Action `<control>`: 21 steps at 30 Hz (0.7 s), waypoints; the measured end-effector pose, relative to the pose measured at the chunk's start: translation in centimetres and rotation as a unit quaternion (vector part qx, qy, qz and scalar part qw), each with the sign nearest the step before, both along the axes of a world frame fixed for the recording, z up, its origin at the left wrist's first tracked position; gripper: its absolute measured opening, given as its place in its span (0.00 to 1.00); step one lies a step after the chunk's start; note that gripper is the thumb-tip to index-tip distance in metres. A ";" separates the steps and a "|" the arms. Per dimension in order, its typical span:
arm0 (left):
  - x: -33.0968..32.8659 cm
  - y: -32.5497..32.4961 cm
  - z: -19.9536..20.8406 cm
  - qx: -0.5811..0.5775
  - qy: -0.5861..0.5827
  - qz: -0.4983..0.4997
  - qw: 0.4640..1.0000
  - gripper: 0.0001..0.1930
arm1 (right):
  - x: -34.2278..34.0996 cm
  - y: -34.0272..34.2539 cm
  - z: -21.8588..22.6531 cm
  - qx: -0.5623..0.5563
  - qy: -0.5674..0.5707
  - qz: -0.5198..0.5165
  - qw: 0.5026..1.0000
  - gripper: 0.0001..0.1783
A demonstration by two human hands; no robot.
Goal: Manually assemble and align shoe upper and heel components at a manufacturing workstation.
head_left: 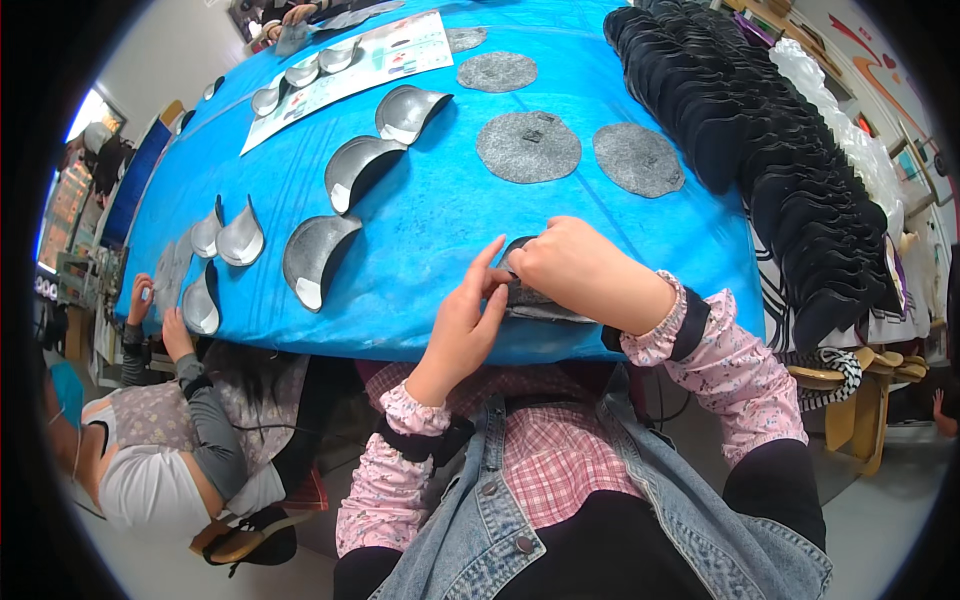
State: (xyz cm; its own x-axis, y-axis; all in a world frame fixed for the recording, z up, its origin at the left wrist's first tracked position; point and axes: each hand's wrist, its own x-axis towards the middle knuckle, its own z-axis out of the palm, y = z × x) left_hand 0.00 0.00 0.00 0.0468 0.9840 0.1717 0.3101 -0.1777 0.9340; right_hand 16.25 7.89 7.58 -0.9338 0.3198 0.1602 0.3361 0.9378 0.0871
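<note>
At the near edge of the blue-covered table, a dark grey felt piece (pixel 540 300) lies under my hands, largely hidden by them. My right hand (pixel 570 265) is closed in a fist over its upper part, fingertips out of sight. From the left, my left hand (pixel 468 320) meets the piece's edge with its thumb and a bent finger, while the index finger points outward. Beyond them are flat, roundish grey felt pieces (pixel 528 147), one with a small dark square on it. Curved grey felt cups (pixel 318 258) with pale patches stand to the left.
Long stacks of black felt shapes (pixel 740 150) line the right side, beside clear plastic wrapping (pixel 860 140). A printed sheet (pixel 350 75) with small cups lies at the far left. A co-worker (pixel 190 420) sits at the left edge, hands near grey pieces. Another person's hand shows at the far end.
</note>
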 end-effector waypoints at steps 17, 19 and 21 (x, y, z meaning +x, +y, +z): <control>-0.8 1.0 -1.3 -0.069 -0.146 -0.004 0.987 0.10 | 0.0 1.1 0.5 -0.095 -0.007 0.001 0.995 0.11; -0.6 1.2 -1.5 -0.050 -0.136 0.012 0.989 0.09 | -0.1 1.2 0.4 -0.094 -0.008 0.000 0.996 0.11; -0.6 1.1 -1.6 -0.025 -0.076 0.046 0.996 0.07 | -0.1 1.2 0.3 -0.093 -0.008 -0.001 0.996 0.12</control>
